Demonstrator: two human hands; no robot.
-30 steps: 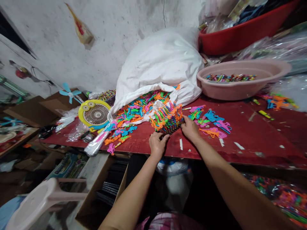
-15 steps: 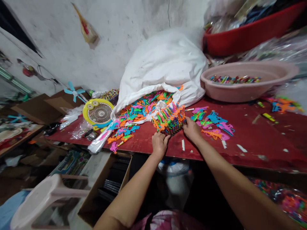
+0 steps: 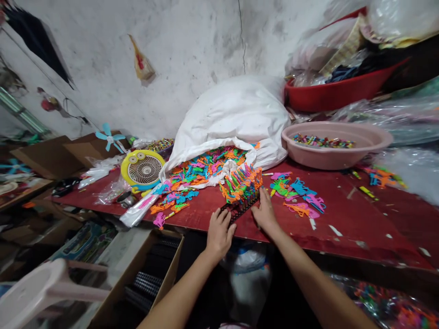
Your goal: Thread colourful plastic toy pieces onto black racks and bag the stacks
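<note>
A black perforated rack (image 3: 236,213) lies near the table's front edge, tilted slightly. Upright colourful plastic toy pieces (image 3: 242,185) in orange, green, pink and blue pack its far part, while the near row of holes is bare. My left hand (image 3: 219,233) grips the rack's left front corner, fingers bent over its edge. Against the right side, my right hand (image 3: 265,213) holds the rack, its fingertips partly hidden behind the toys. Just behind, similar loose pieces (image 3: 206,167) spill from the mouth of a big white sack (image 3: 236,107).
More loose pieces (image 3: 302,194) lie right of the rack on the red table (image 3: 363,228). A pink basin (image 3: 336,157) with small colourful items stands at right, a red basin (image 3: 343,93) behind. A yellow fan (image 3: 144,169) stands left. Below is a carton (image 3: 171,260) of black racks.
My left hand has moved nearer me and down along the rack, where bare holes now show. The right hand has shifted slightly back along its side. The camera view has tilted up.
</note>
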